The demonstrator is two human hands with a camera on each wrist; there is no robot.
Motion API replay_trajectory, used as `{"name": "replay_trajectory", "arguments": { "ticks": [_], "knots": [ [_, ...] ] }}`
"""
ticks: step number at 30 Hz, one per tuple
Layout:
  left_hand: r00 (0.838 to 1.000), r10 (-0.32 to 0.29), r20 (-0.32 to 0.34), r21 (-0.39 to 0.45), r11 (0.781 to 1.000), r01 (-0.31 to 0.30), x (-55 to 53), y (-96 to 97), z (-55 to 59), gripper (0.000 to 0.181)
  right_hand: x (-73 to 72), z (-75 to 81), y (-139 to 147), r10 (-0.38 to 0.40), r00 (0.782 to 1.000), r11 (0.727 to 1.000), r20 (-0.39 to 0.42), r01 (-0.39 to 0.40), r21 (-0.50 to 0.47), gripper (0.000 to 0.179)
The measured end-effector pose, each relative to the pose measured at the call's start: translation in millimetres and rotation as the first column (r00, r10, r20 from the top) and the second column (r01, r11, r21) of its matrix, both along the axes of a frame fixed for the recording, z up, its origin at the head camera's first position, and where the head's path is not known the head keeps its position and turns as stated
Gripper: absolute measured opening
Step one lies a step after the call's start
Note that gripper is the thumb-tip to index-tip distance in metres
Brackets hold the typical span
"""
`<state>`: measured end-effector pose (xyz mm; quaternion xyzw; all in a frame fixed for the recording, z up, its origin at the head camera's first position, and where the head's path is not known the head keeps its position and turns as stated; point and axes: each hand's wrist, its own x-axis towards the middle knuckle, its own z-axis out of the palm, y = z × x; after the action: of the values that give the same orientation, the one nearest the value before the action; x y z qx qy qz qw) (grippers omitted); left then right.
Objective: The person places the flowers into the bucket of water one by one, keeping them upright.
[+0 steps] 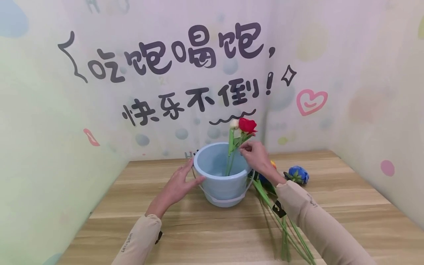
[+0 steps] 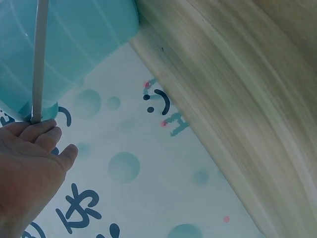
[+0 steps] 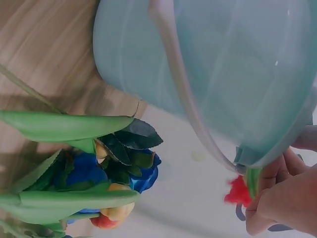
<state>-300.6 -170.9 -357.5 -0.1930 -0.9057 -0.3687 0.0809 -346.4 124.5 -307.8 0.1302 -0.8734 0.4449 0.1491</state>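
Note:
A light blue bucket (image 1: 220, 189) with a wire-like handle stands on the wooden table. My left hand (image 1: 175, 187) holds its left side at the rim, thumb toward the front and fingers farther back. Inside the bucket, a white tulip (image 1: 234, 124) and a red artificial flower (image 1: 247, 126) stand upright, their green stems reaching down to the bottom. Over the right rim, my right hand (image 1: 256, 156) pinches at the red flower's stem, fingertips partly hidden in the right wrist view. Both blooms rise above the rim.
Right of the bucket lies a bunch of artificial flowers, with a blue bloom (image 1: 299, 175), a yellow-and-red tulip (image 3: 116, 206) and long green stems (image 1: 294, 235) running toward the front edge. Behind the table (image 1: 185, 235) is a wall (image 1: 198, 22) with black lettering.

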Motion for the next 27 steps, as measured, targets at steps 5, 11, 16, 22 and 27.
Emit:
{"name": "replay_trajectory", "arguments": {
  "ticks": [5,11,16,22,27],
  "knots": [
    [1.000,-0.005,-0.003,0.002,1.000,0.005,-1.5,1.8,-1.4,0.091,2.2,-2.6,14,0.049,0.998,0.995,0.033,-0.046,-0.093,0.023],
    [1.000,0.004,-0.007,-0.006,1.000,-0.004,-3.0,1.2,-2.6,0.091,10.0,-3.7,32,0.085,0.990,0.975,0.112,-0.059,-0.214,0.029],
    [1.000,0.000,-0.005,-0.014,1.000,0.000,-4.6,1.5,-1.4,0.092,20.0,-5.1,51,0.120,0.978,0.950,0.171,-0.064,-0.304,0.035],
    [1.000,0.007,-0.008,-0.023,1.000,-0.007,-5.4,1.0,-0.7,0.092,28.5,-17.0,78,0.084,0.978,0.967,0.192,-0.033,-0.253,0.040],
    [1.000,0.001,-0.003,-0.011,1.000,-0.001,-5.9,1.2,-1.2,0.091,32.1,-37.2,105,0.048,0.976,0.969,0.212,0.006,-0.249,0.044]
  ]
}}
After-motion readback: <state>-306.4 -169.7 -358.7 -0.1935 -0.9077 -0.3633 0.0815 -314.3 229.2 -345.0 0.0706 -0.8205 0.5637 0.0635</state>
